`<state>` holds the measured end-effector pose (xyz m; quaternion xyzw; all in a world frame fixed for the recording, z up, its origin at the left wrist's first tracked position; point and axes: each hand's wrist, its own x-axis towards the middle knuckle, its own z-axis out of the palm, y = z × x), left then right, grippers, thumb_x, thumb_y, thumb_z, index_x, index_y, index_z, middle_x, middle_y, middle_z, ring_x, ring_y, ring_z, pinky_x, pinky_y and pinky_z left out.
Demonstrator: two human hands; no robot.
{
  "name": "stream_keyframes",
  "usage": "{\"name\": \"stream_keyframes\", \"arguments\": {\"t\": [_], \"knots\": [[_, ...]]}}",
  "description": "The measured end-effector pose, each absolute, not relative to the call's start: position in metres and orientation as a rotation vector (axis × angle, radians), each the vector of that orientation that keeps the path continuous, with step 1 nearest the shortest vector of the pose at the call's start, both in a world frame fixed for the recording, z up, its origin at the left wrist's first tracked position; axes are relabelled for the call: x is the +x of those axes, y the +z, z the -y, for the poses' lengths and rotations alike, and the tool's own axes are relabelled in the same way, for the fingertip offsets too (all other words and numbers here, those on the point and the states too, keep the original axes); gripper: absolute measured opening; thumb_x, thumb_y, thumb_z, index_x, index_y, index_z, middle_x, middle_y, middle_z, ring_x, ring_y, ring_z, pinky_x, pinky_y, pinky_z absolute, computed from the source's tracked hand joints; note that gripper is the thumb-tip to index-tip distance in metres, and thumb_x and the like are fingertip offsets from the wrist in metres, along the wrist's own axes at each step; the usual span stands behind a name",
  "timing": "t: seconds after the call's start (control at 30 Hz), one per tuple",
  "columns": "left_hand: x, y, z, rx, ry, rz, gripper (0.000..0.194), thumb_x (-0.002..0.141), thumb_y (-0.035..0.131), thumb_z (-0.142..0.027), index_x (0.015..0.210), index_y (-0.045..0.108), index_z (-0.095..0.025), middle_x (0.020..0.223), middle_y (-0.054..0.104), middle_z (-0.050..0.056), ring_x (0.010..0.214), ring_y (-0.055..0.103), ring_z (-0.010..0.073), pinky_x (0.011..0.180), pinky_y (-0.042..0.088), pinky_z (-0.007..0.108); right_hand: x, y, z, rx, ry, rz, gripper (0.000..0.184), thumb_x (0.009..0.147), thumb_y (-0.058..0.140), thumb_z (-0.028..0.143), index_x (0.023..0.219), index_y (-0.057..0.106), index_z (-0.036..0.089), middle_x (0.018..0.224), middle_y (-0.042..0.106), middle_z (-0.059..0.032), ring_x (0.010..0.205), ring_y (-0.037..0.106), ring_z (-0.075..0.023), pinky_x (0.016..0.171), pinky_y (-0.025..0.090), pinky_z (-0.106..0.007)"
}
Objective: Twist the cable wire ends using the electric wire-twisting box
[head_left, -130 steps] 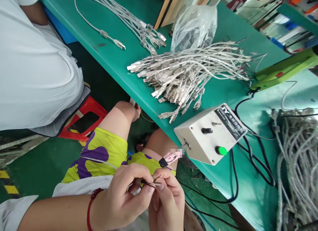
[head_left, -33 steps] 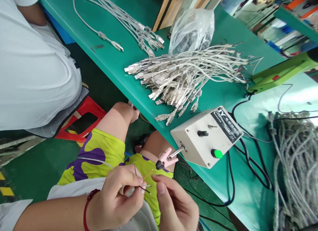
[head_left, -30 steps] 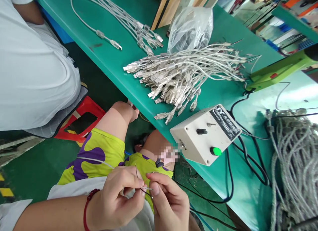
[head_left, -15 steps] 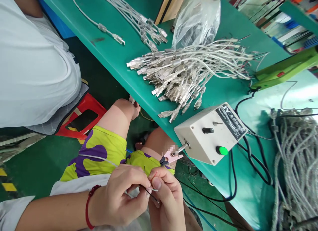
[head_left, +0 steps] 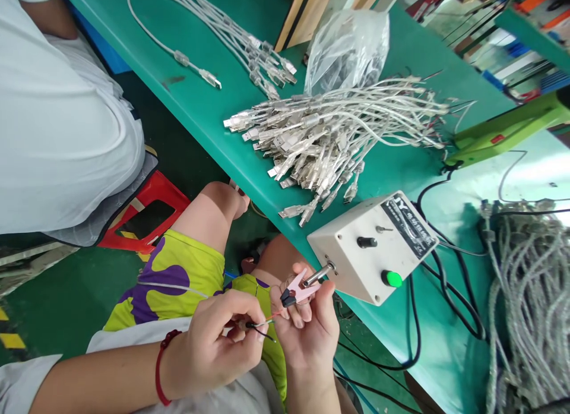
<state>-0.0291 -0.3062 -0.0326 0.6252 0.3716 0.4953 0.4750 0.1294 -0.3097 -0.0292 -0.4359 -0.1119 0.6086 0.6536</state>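
My left hand (head_left: 229, 337), with a red bracelet at its wrist, is closed on the end of a thin grey cable (head_left: 171, 285). Fine stripped wires (head_left: 262, 324), black, orange-red and pale, stick out of its fingertips towards the clip. Around the pink clip (head_left: 305, 290) with black jaw tips (head_left: 289, 298) is my right hand (head_left: 307, 325), palm up, its thumb and forefinger at the two handles. That clip sits on the metal shaft (head_left: 319, 273) of a beige box (head_left: 371, 247). Whether the wires touch the jaws is hard to see.
On the green table (head_left: 196, 114) lies a pile of grey USB cables (head_left: 320, 147) beside a clear plastic bag (head_left: 350, 51). More cables (head_left: 529, 295) are heaped at right. A green tool arm (head_left: 503, 132) stands behind. Another person (head_left: 66, 129) sits at left.
My right hand has let go of the wires and moved up to the pink clip, opening out from its pinch. My left hand still holds the cable end, almost in place.
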Motion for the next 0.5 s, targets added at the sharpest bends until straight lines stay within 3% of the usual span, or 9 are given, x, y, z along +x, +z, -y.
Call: {"name": "stream_keyframes", "arguments": {"t": [0.07, 0.27, 0.5], "knots": [[-0.0271, -0.0337, 0.3052, 1.511, 1.223, -0.905, 0.024, 0.098, 0.067, -0.005, 0.105, 0.063, -0.028, 0.073, 0.064, -0.007, 0.049, 0.051, 0.0079, 0.049, 0.043, 0.014, 0.1287, -0.0296, 0.3075, -0.97, 1.375, 0.246, 0.045, 0.092, 0.097, 0.066, 0.098, 0.091, 0.022, 0.05, 0.02, 0.0167, 0.045, 0.003, -0.0029, 0.046, 0.027, -0.017], [-0.0238, -0.0364, 0.3043, 1.458, 1.177, -0.902, 0.02, 0.101, 0.07, -0.008, 0.103, 0.064, -0.027, 0.072, 0.06, -0.007, 0.051, 0.051, 0.0082, 0.05, 0.042, 0.014, 0.1268, -0.0328, 0.3075, -1.023, 1.332, 0.252, 0.045, 0.092, 0.096, 0.067, 0.096, 0.088, 0.023, 0.046, 0.02, 0.0174, 0.044, 0.006, -0.0037, 0.051, 0.04, -0.018], [-0.0244, -0.0368, 0.3025, 1.466, 1.177, -0.9, 0.019, 0.101, 0.071, -0.008, 0.104, 0.065, -0.025, 0.073, 0.062, -0.006, 0.052, 0.053, 0.0094, 0.05, 0.044, 0.016, 0.1287, -0.0337, 0.3083, -1.059, 1.326, 0.257, 0.048, 0.09, 0.096, 0.071, 0.095, 0.087, 0.024, 0.046, 0.02, 0.0164, 0.046, 0.007, -0.006, 0.049, 0.035, -0.02]]}}
